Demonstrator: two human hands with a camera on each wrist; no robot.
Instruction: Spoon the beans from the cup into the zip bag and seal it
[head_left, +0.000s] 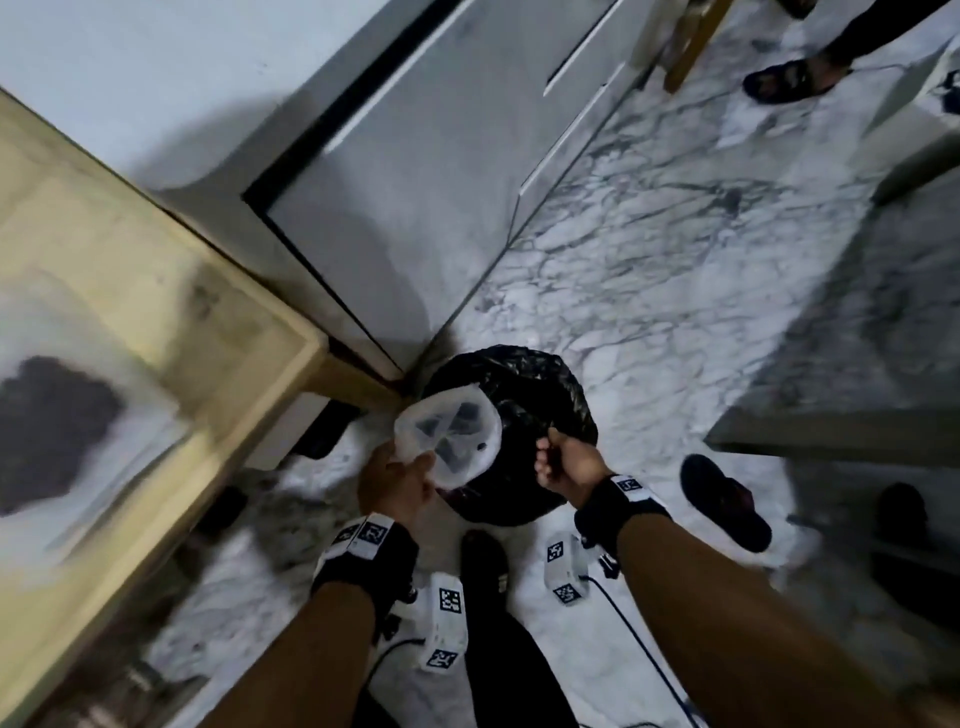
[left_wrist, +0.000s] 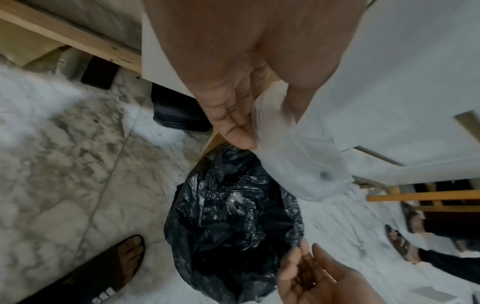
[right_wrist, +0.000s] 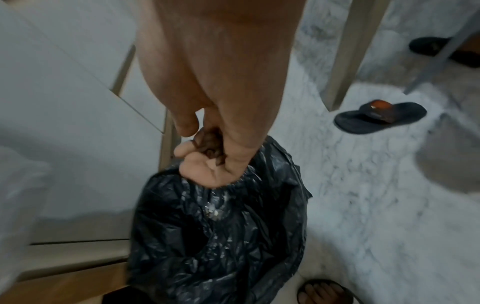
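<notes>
I stand over a bin lined with a black bag (head_left: 540, 389). My left hand (head_left: 400, 480) pinches the rim of a translucent plastic cup (head_left: 449, 436), which is tipped with its mouth toward me above the bin. In the left wrist view the cup (left_wrist: 306, 164) holds one dark bean (left_wrist: 326, 175). My right hand (head_left: 563, 462) hovers over the bin's right edge, its fingers curled round a handful of brown beans (right_wrist: 210, 146). Blurred on the wooden table (head_left: 223, 332) at the left lies what looks like a clear bag (head_left: 130, 415) with a dark mass inside.
The bin stands on a marble floor in the corner between the table leg and a white cabinet door (head_left: 395, 197). A loose dark sandal (head_left: 724, 501) lies to the right, my own foot (head_left: 483, 561) is just before the bin, and another person's feet (head_left: 789, 78) are far right.
</notes>
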